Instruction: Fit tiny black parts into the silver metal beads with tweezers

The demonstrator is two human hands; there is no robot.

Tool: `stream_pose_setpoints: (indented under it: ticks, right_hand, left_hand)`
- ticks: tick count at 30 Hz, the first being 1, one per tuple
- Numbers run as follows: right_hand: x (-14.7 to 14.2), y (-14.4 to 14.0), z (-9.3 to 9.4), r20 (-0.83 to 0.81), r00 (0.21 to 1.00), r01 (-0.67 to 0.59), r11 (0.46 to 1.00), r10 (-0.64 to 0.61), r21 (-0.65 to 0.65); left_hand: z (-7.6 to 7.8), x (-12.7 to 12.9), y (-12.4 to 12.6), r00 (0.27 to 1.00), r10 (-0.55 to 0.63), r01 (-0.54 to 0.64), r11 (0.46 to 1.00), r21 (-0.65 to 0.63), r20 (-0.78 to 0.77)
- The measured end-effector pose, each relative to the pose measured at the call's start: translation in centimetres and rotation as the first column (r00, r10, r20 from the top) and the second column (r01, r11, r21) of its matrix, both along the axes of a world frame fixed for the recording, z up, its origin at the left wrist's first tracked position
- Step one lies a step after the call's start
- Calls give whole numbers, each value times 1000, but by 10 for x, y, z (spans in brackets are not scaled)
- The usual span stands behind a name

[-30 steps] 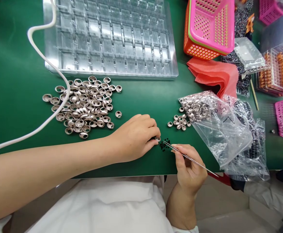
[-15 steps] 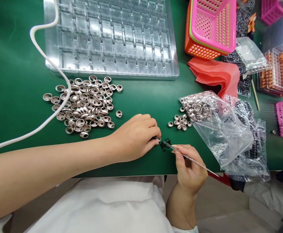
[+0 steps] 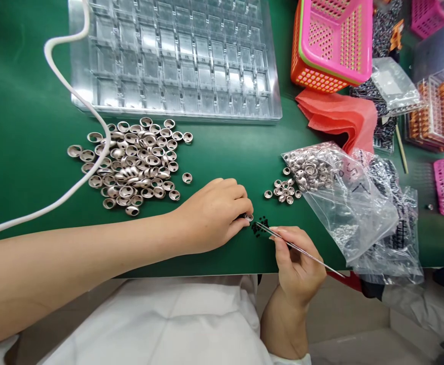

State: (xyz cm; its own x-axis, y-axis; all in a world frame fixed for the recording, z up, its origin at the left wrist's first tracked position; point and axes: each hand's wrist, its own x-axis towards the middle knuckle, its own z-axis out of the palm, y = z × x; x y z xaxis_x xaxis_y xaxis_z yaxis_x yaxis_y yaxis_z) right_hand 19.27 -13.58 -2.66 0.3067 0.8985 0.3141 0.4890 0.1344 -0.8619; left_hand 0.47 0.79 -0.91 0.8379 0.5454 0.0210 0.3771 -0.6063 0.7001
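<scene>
Between thumb and fingers, my left hand (image 3: pixel 220 215) pinches a small silvery metal ring (image 3: pixel 248 217) just above the green table. A pair of tweezers (image 3: pixel 298 248) is gripped in my right hand (image 3: pixel 300 263), its tips pointing left. Those tips reach into a small heap of tiny black pieces (image 3: pixel 259 228) on the table, close beside the ring. Whether a black piece sits between the tips is too small to tell. Left of my left hand spreads a large pile of silvery metal rings (image 3: pixel 142 165). A smaller group of similar rings (image 3: pixel 283 191) lies beyond the tweezers.
A clear compartmented tray (image 3: pixel 176 114) stands at the back, with a white cable (image 3: pixel 66 76) running down its left. To the right are a plastic bag of metal pieces (image 3: pixel 343 203), red cloth (image 3: pixel 336 111), stacked baskets (image 3: pixel 321 81) and a box of orange parts (image 3: pixel 437 114).
Both hands hold nearly the same place and grip, the tweezer tips staying at the black pieces. The view has shifted very slightly.
</scene>
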Motion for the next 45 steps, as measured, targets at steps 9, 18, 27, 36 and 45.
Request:
stream_pose_setpoints:
  ticks: [9,18,27,36,45]
  right_hand:
    - [-1,0,-1,14,1000,-2,1000,1,9]
    - [0,-1,-2,28,1000,13,1000,-14,9]
    - [0,0,-2,10,1000,5,1000,-5,17]
    - [-2,-1,-3,16,999,38,998,-39,56]
    - [-8,8,4,157,986,25,990,-47,137]
  left_hand:
    - [-2,-1,-1,1000,0,-1,1000,6,9]
    - [-1,0,0,1000,-2,2,1000,1,2]
    - [1,-1,0,1000,-4,4,1000,-8,-7]
    - [1,0,1,1000,-8,8,1000,-12,-13]
    - [1,1,0,1000,3,-3,1000,-5,-5]
